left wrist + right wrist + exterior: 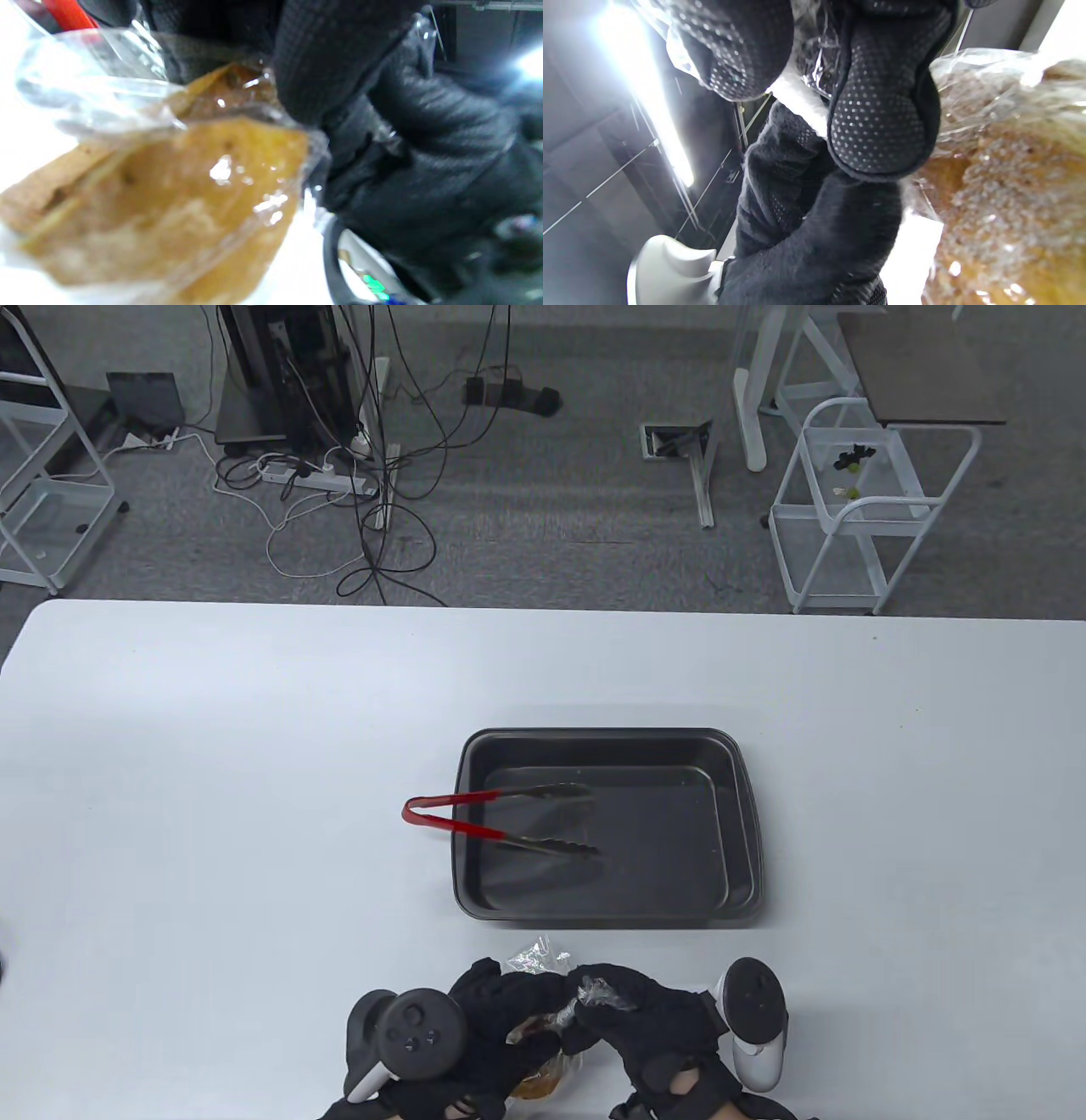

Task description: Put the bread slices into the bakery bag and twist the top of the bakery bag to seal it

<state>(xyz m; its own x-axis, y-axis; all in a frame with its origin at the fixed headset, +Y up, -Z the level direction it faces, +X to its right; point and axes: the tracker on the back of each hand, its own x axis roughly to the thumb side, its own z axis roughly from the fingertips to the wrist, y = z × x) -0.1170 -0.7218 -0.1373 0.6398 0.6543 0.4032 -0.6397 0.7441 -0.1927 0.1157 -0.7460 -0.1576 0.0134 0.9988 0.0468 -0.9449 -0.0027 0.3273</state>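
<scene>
A clear bakery bag (536, 960) with brown bread slices (543, 1076) inside is held just above the table's near edge. Its gathered neck (567, 1010) runs between both hands. My left hand (496, 1014) grips the bag from the left, its black gloved fingers curled round the plastic. My right hand (619, 997) pinches the twisted neck from the right. In the left wrist view the bread slices (169, 203) fill the frame behind the plastic bag (93, 84). In the right wrist view two right fingertips (882, 127) close on the plastic beside the bagged bread slices (1009, 190).
A black baking tray (751, 848) sits in the middle of the white table (212, 780). Red-handled tongs (475, 814) rest across its left rim, tips inside the tray. Beyond the far edge are floor cables and white trolleys (857, 509).
</scene>
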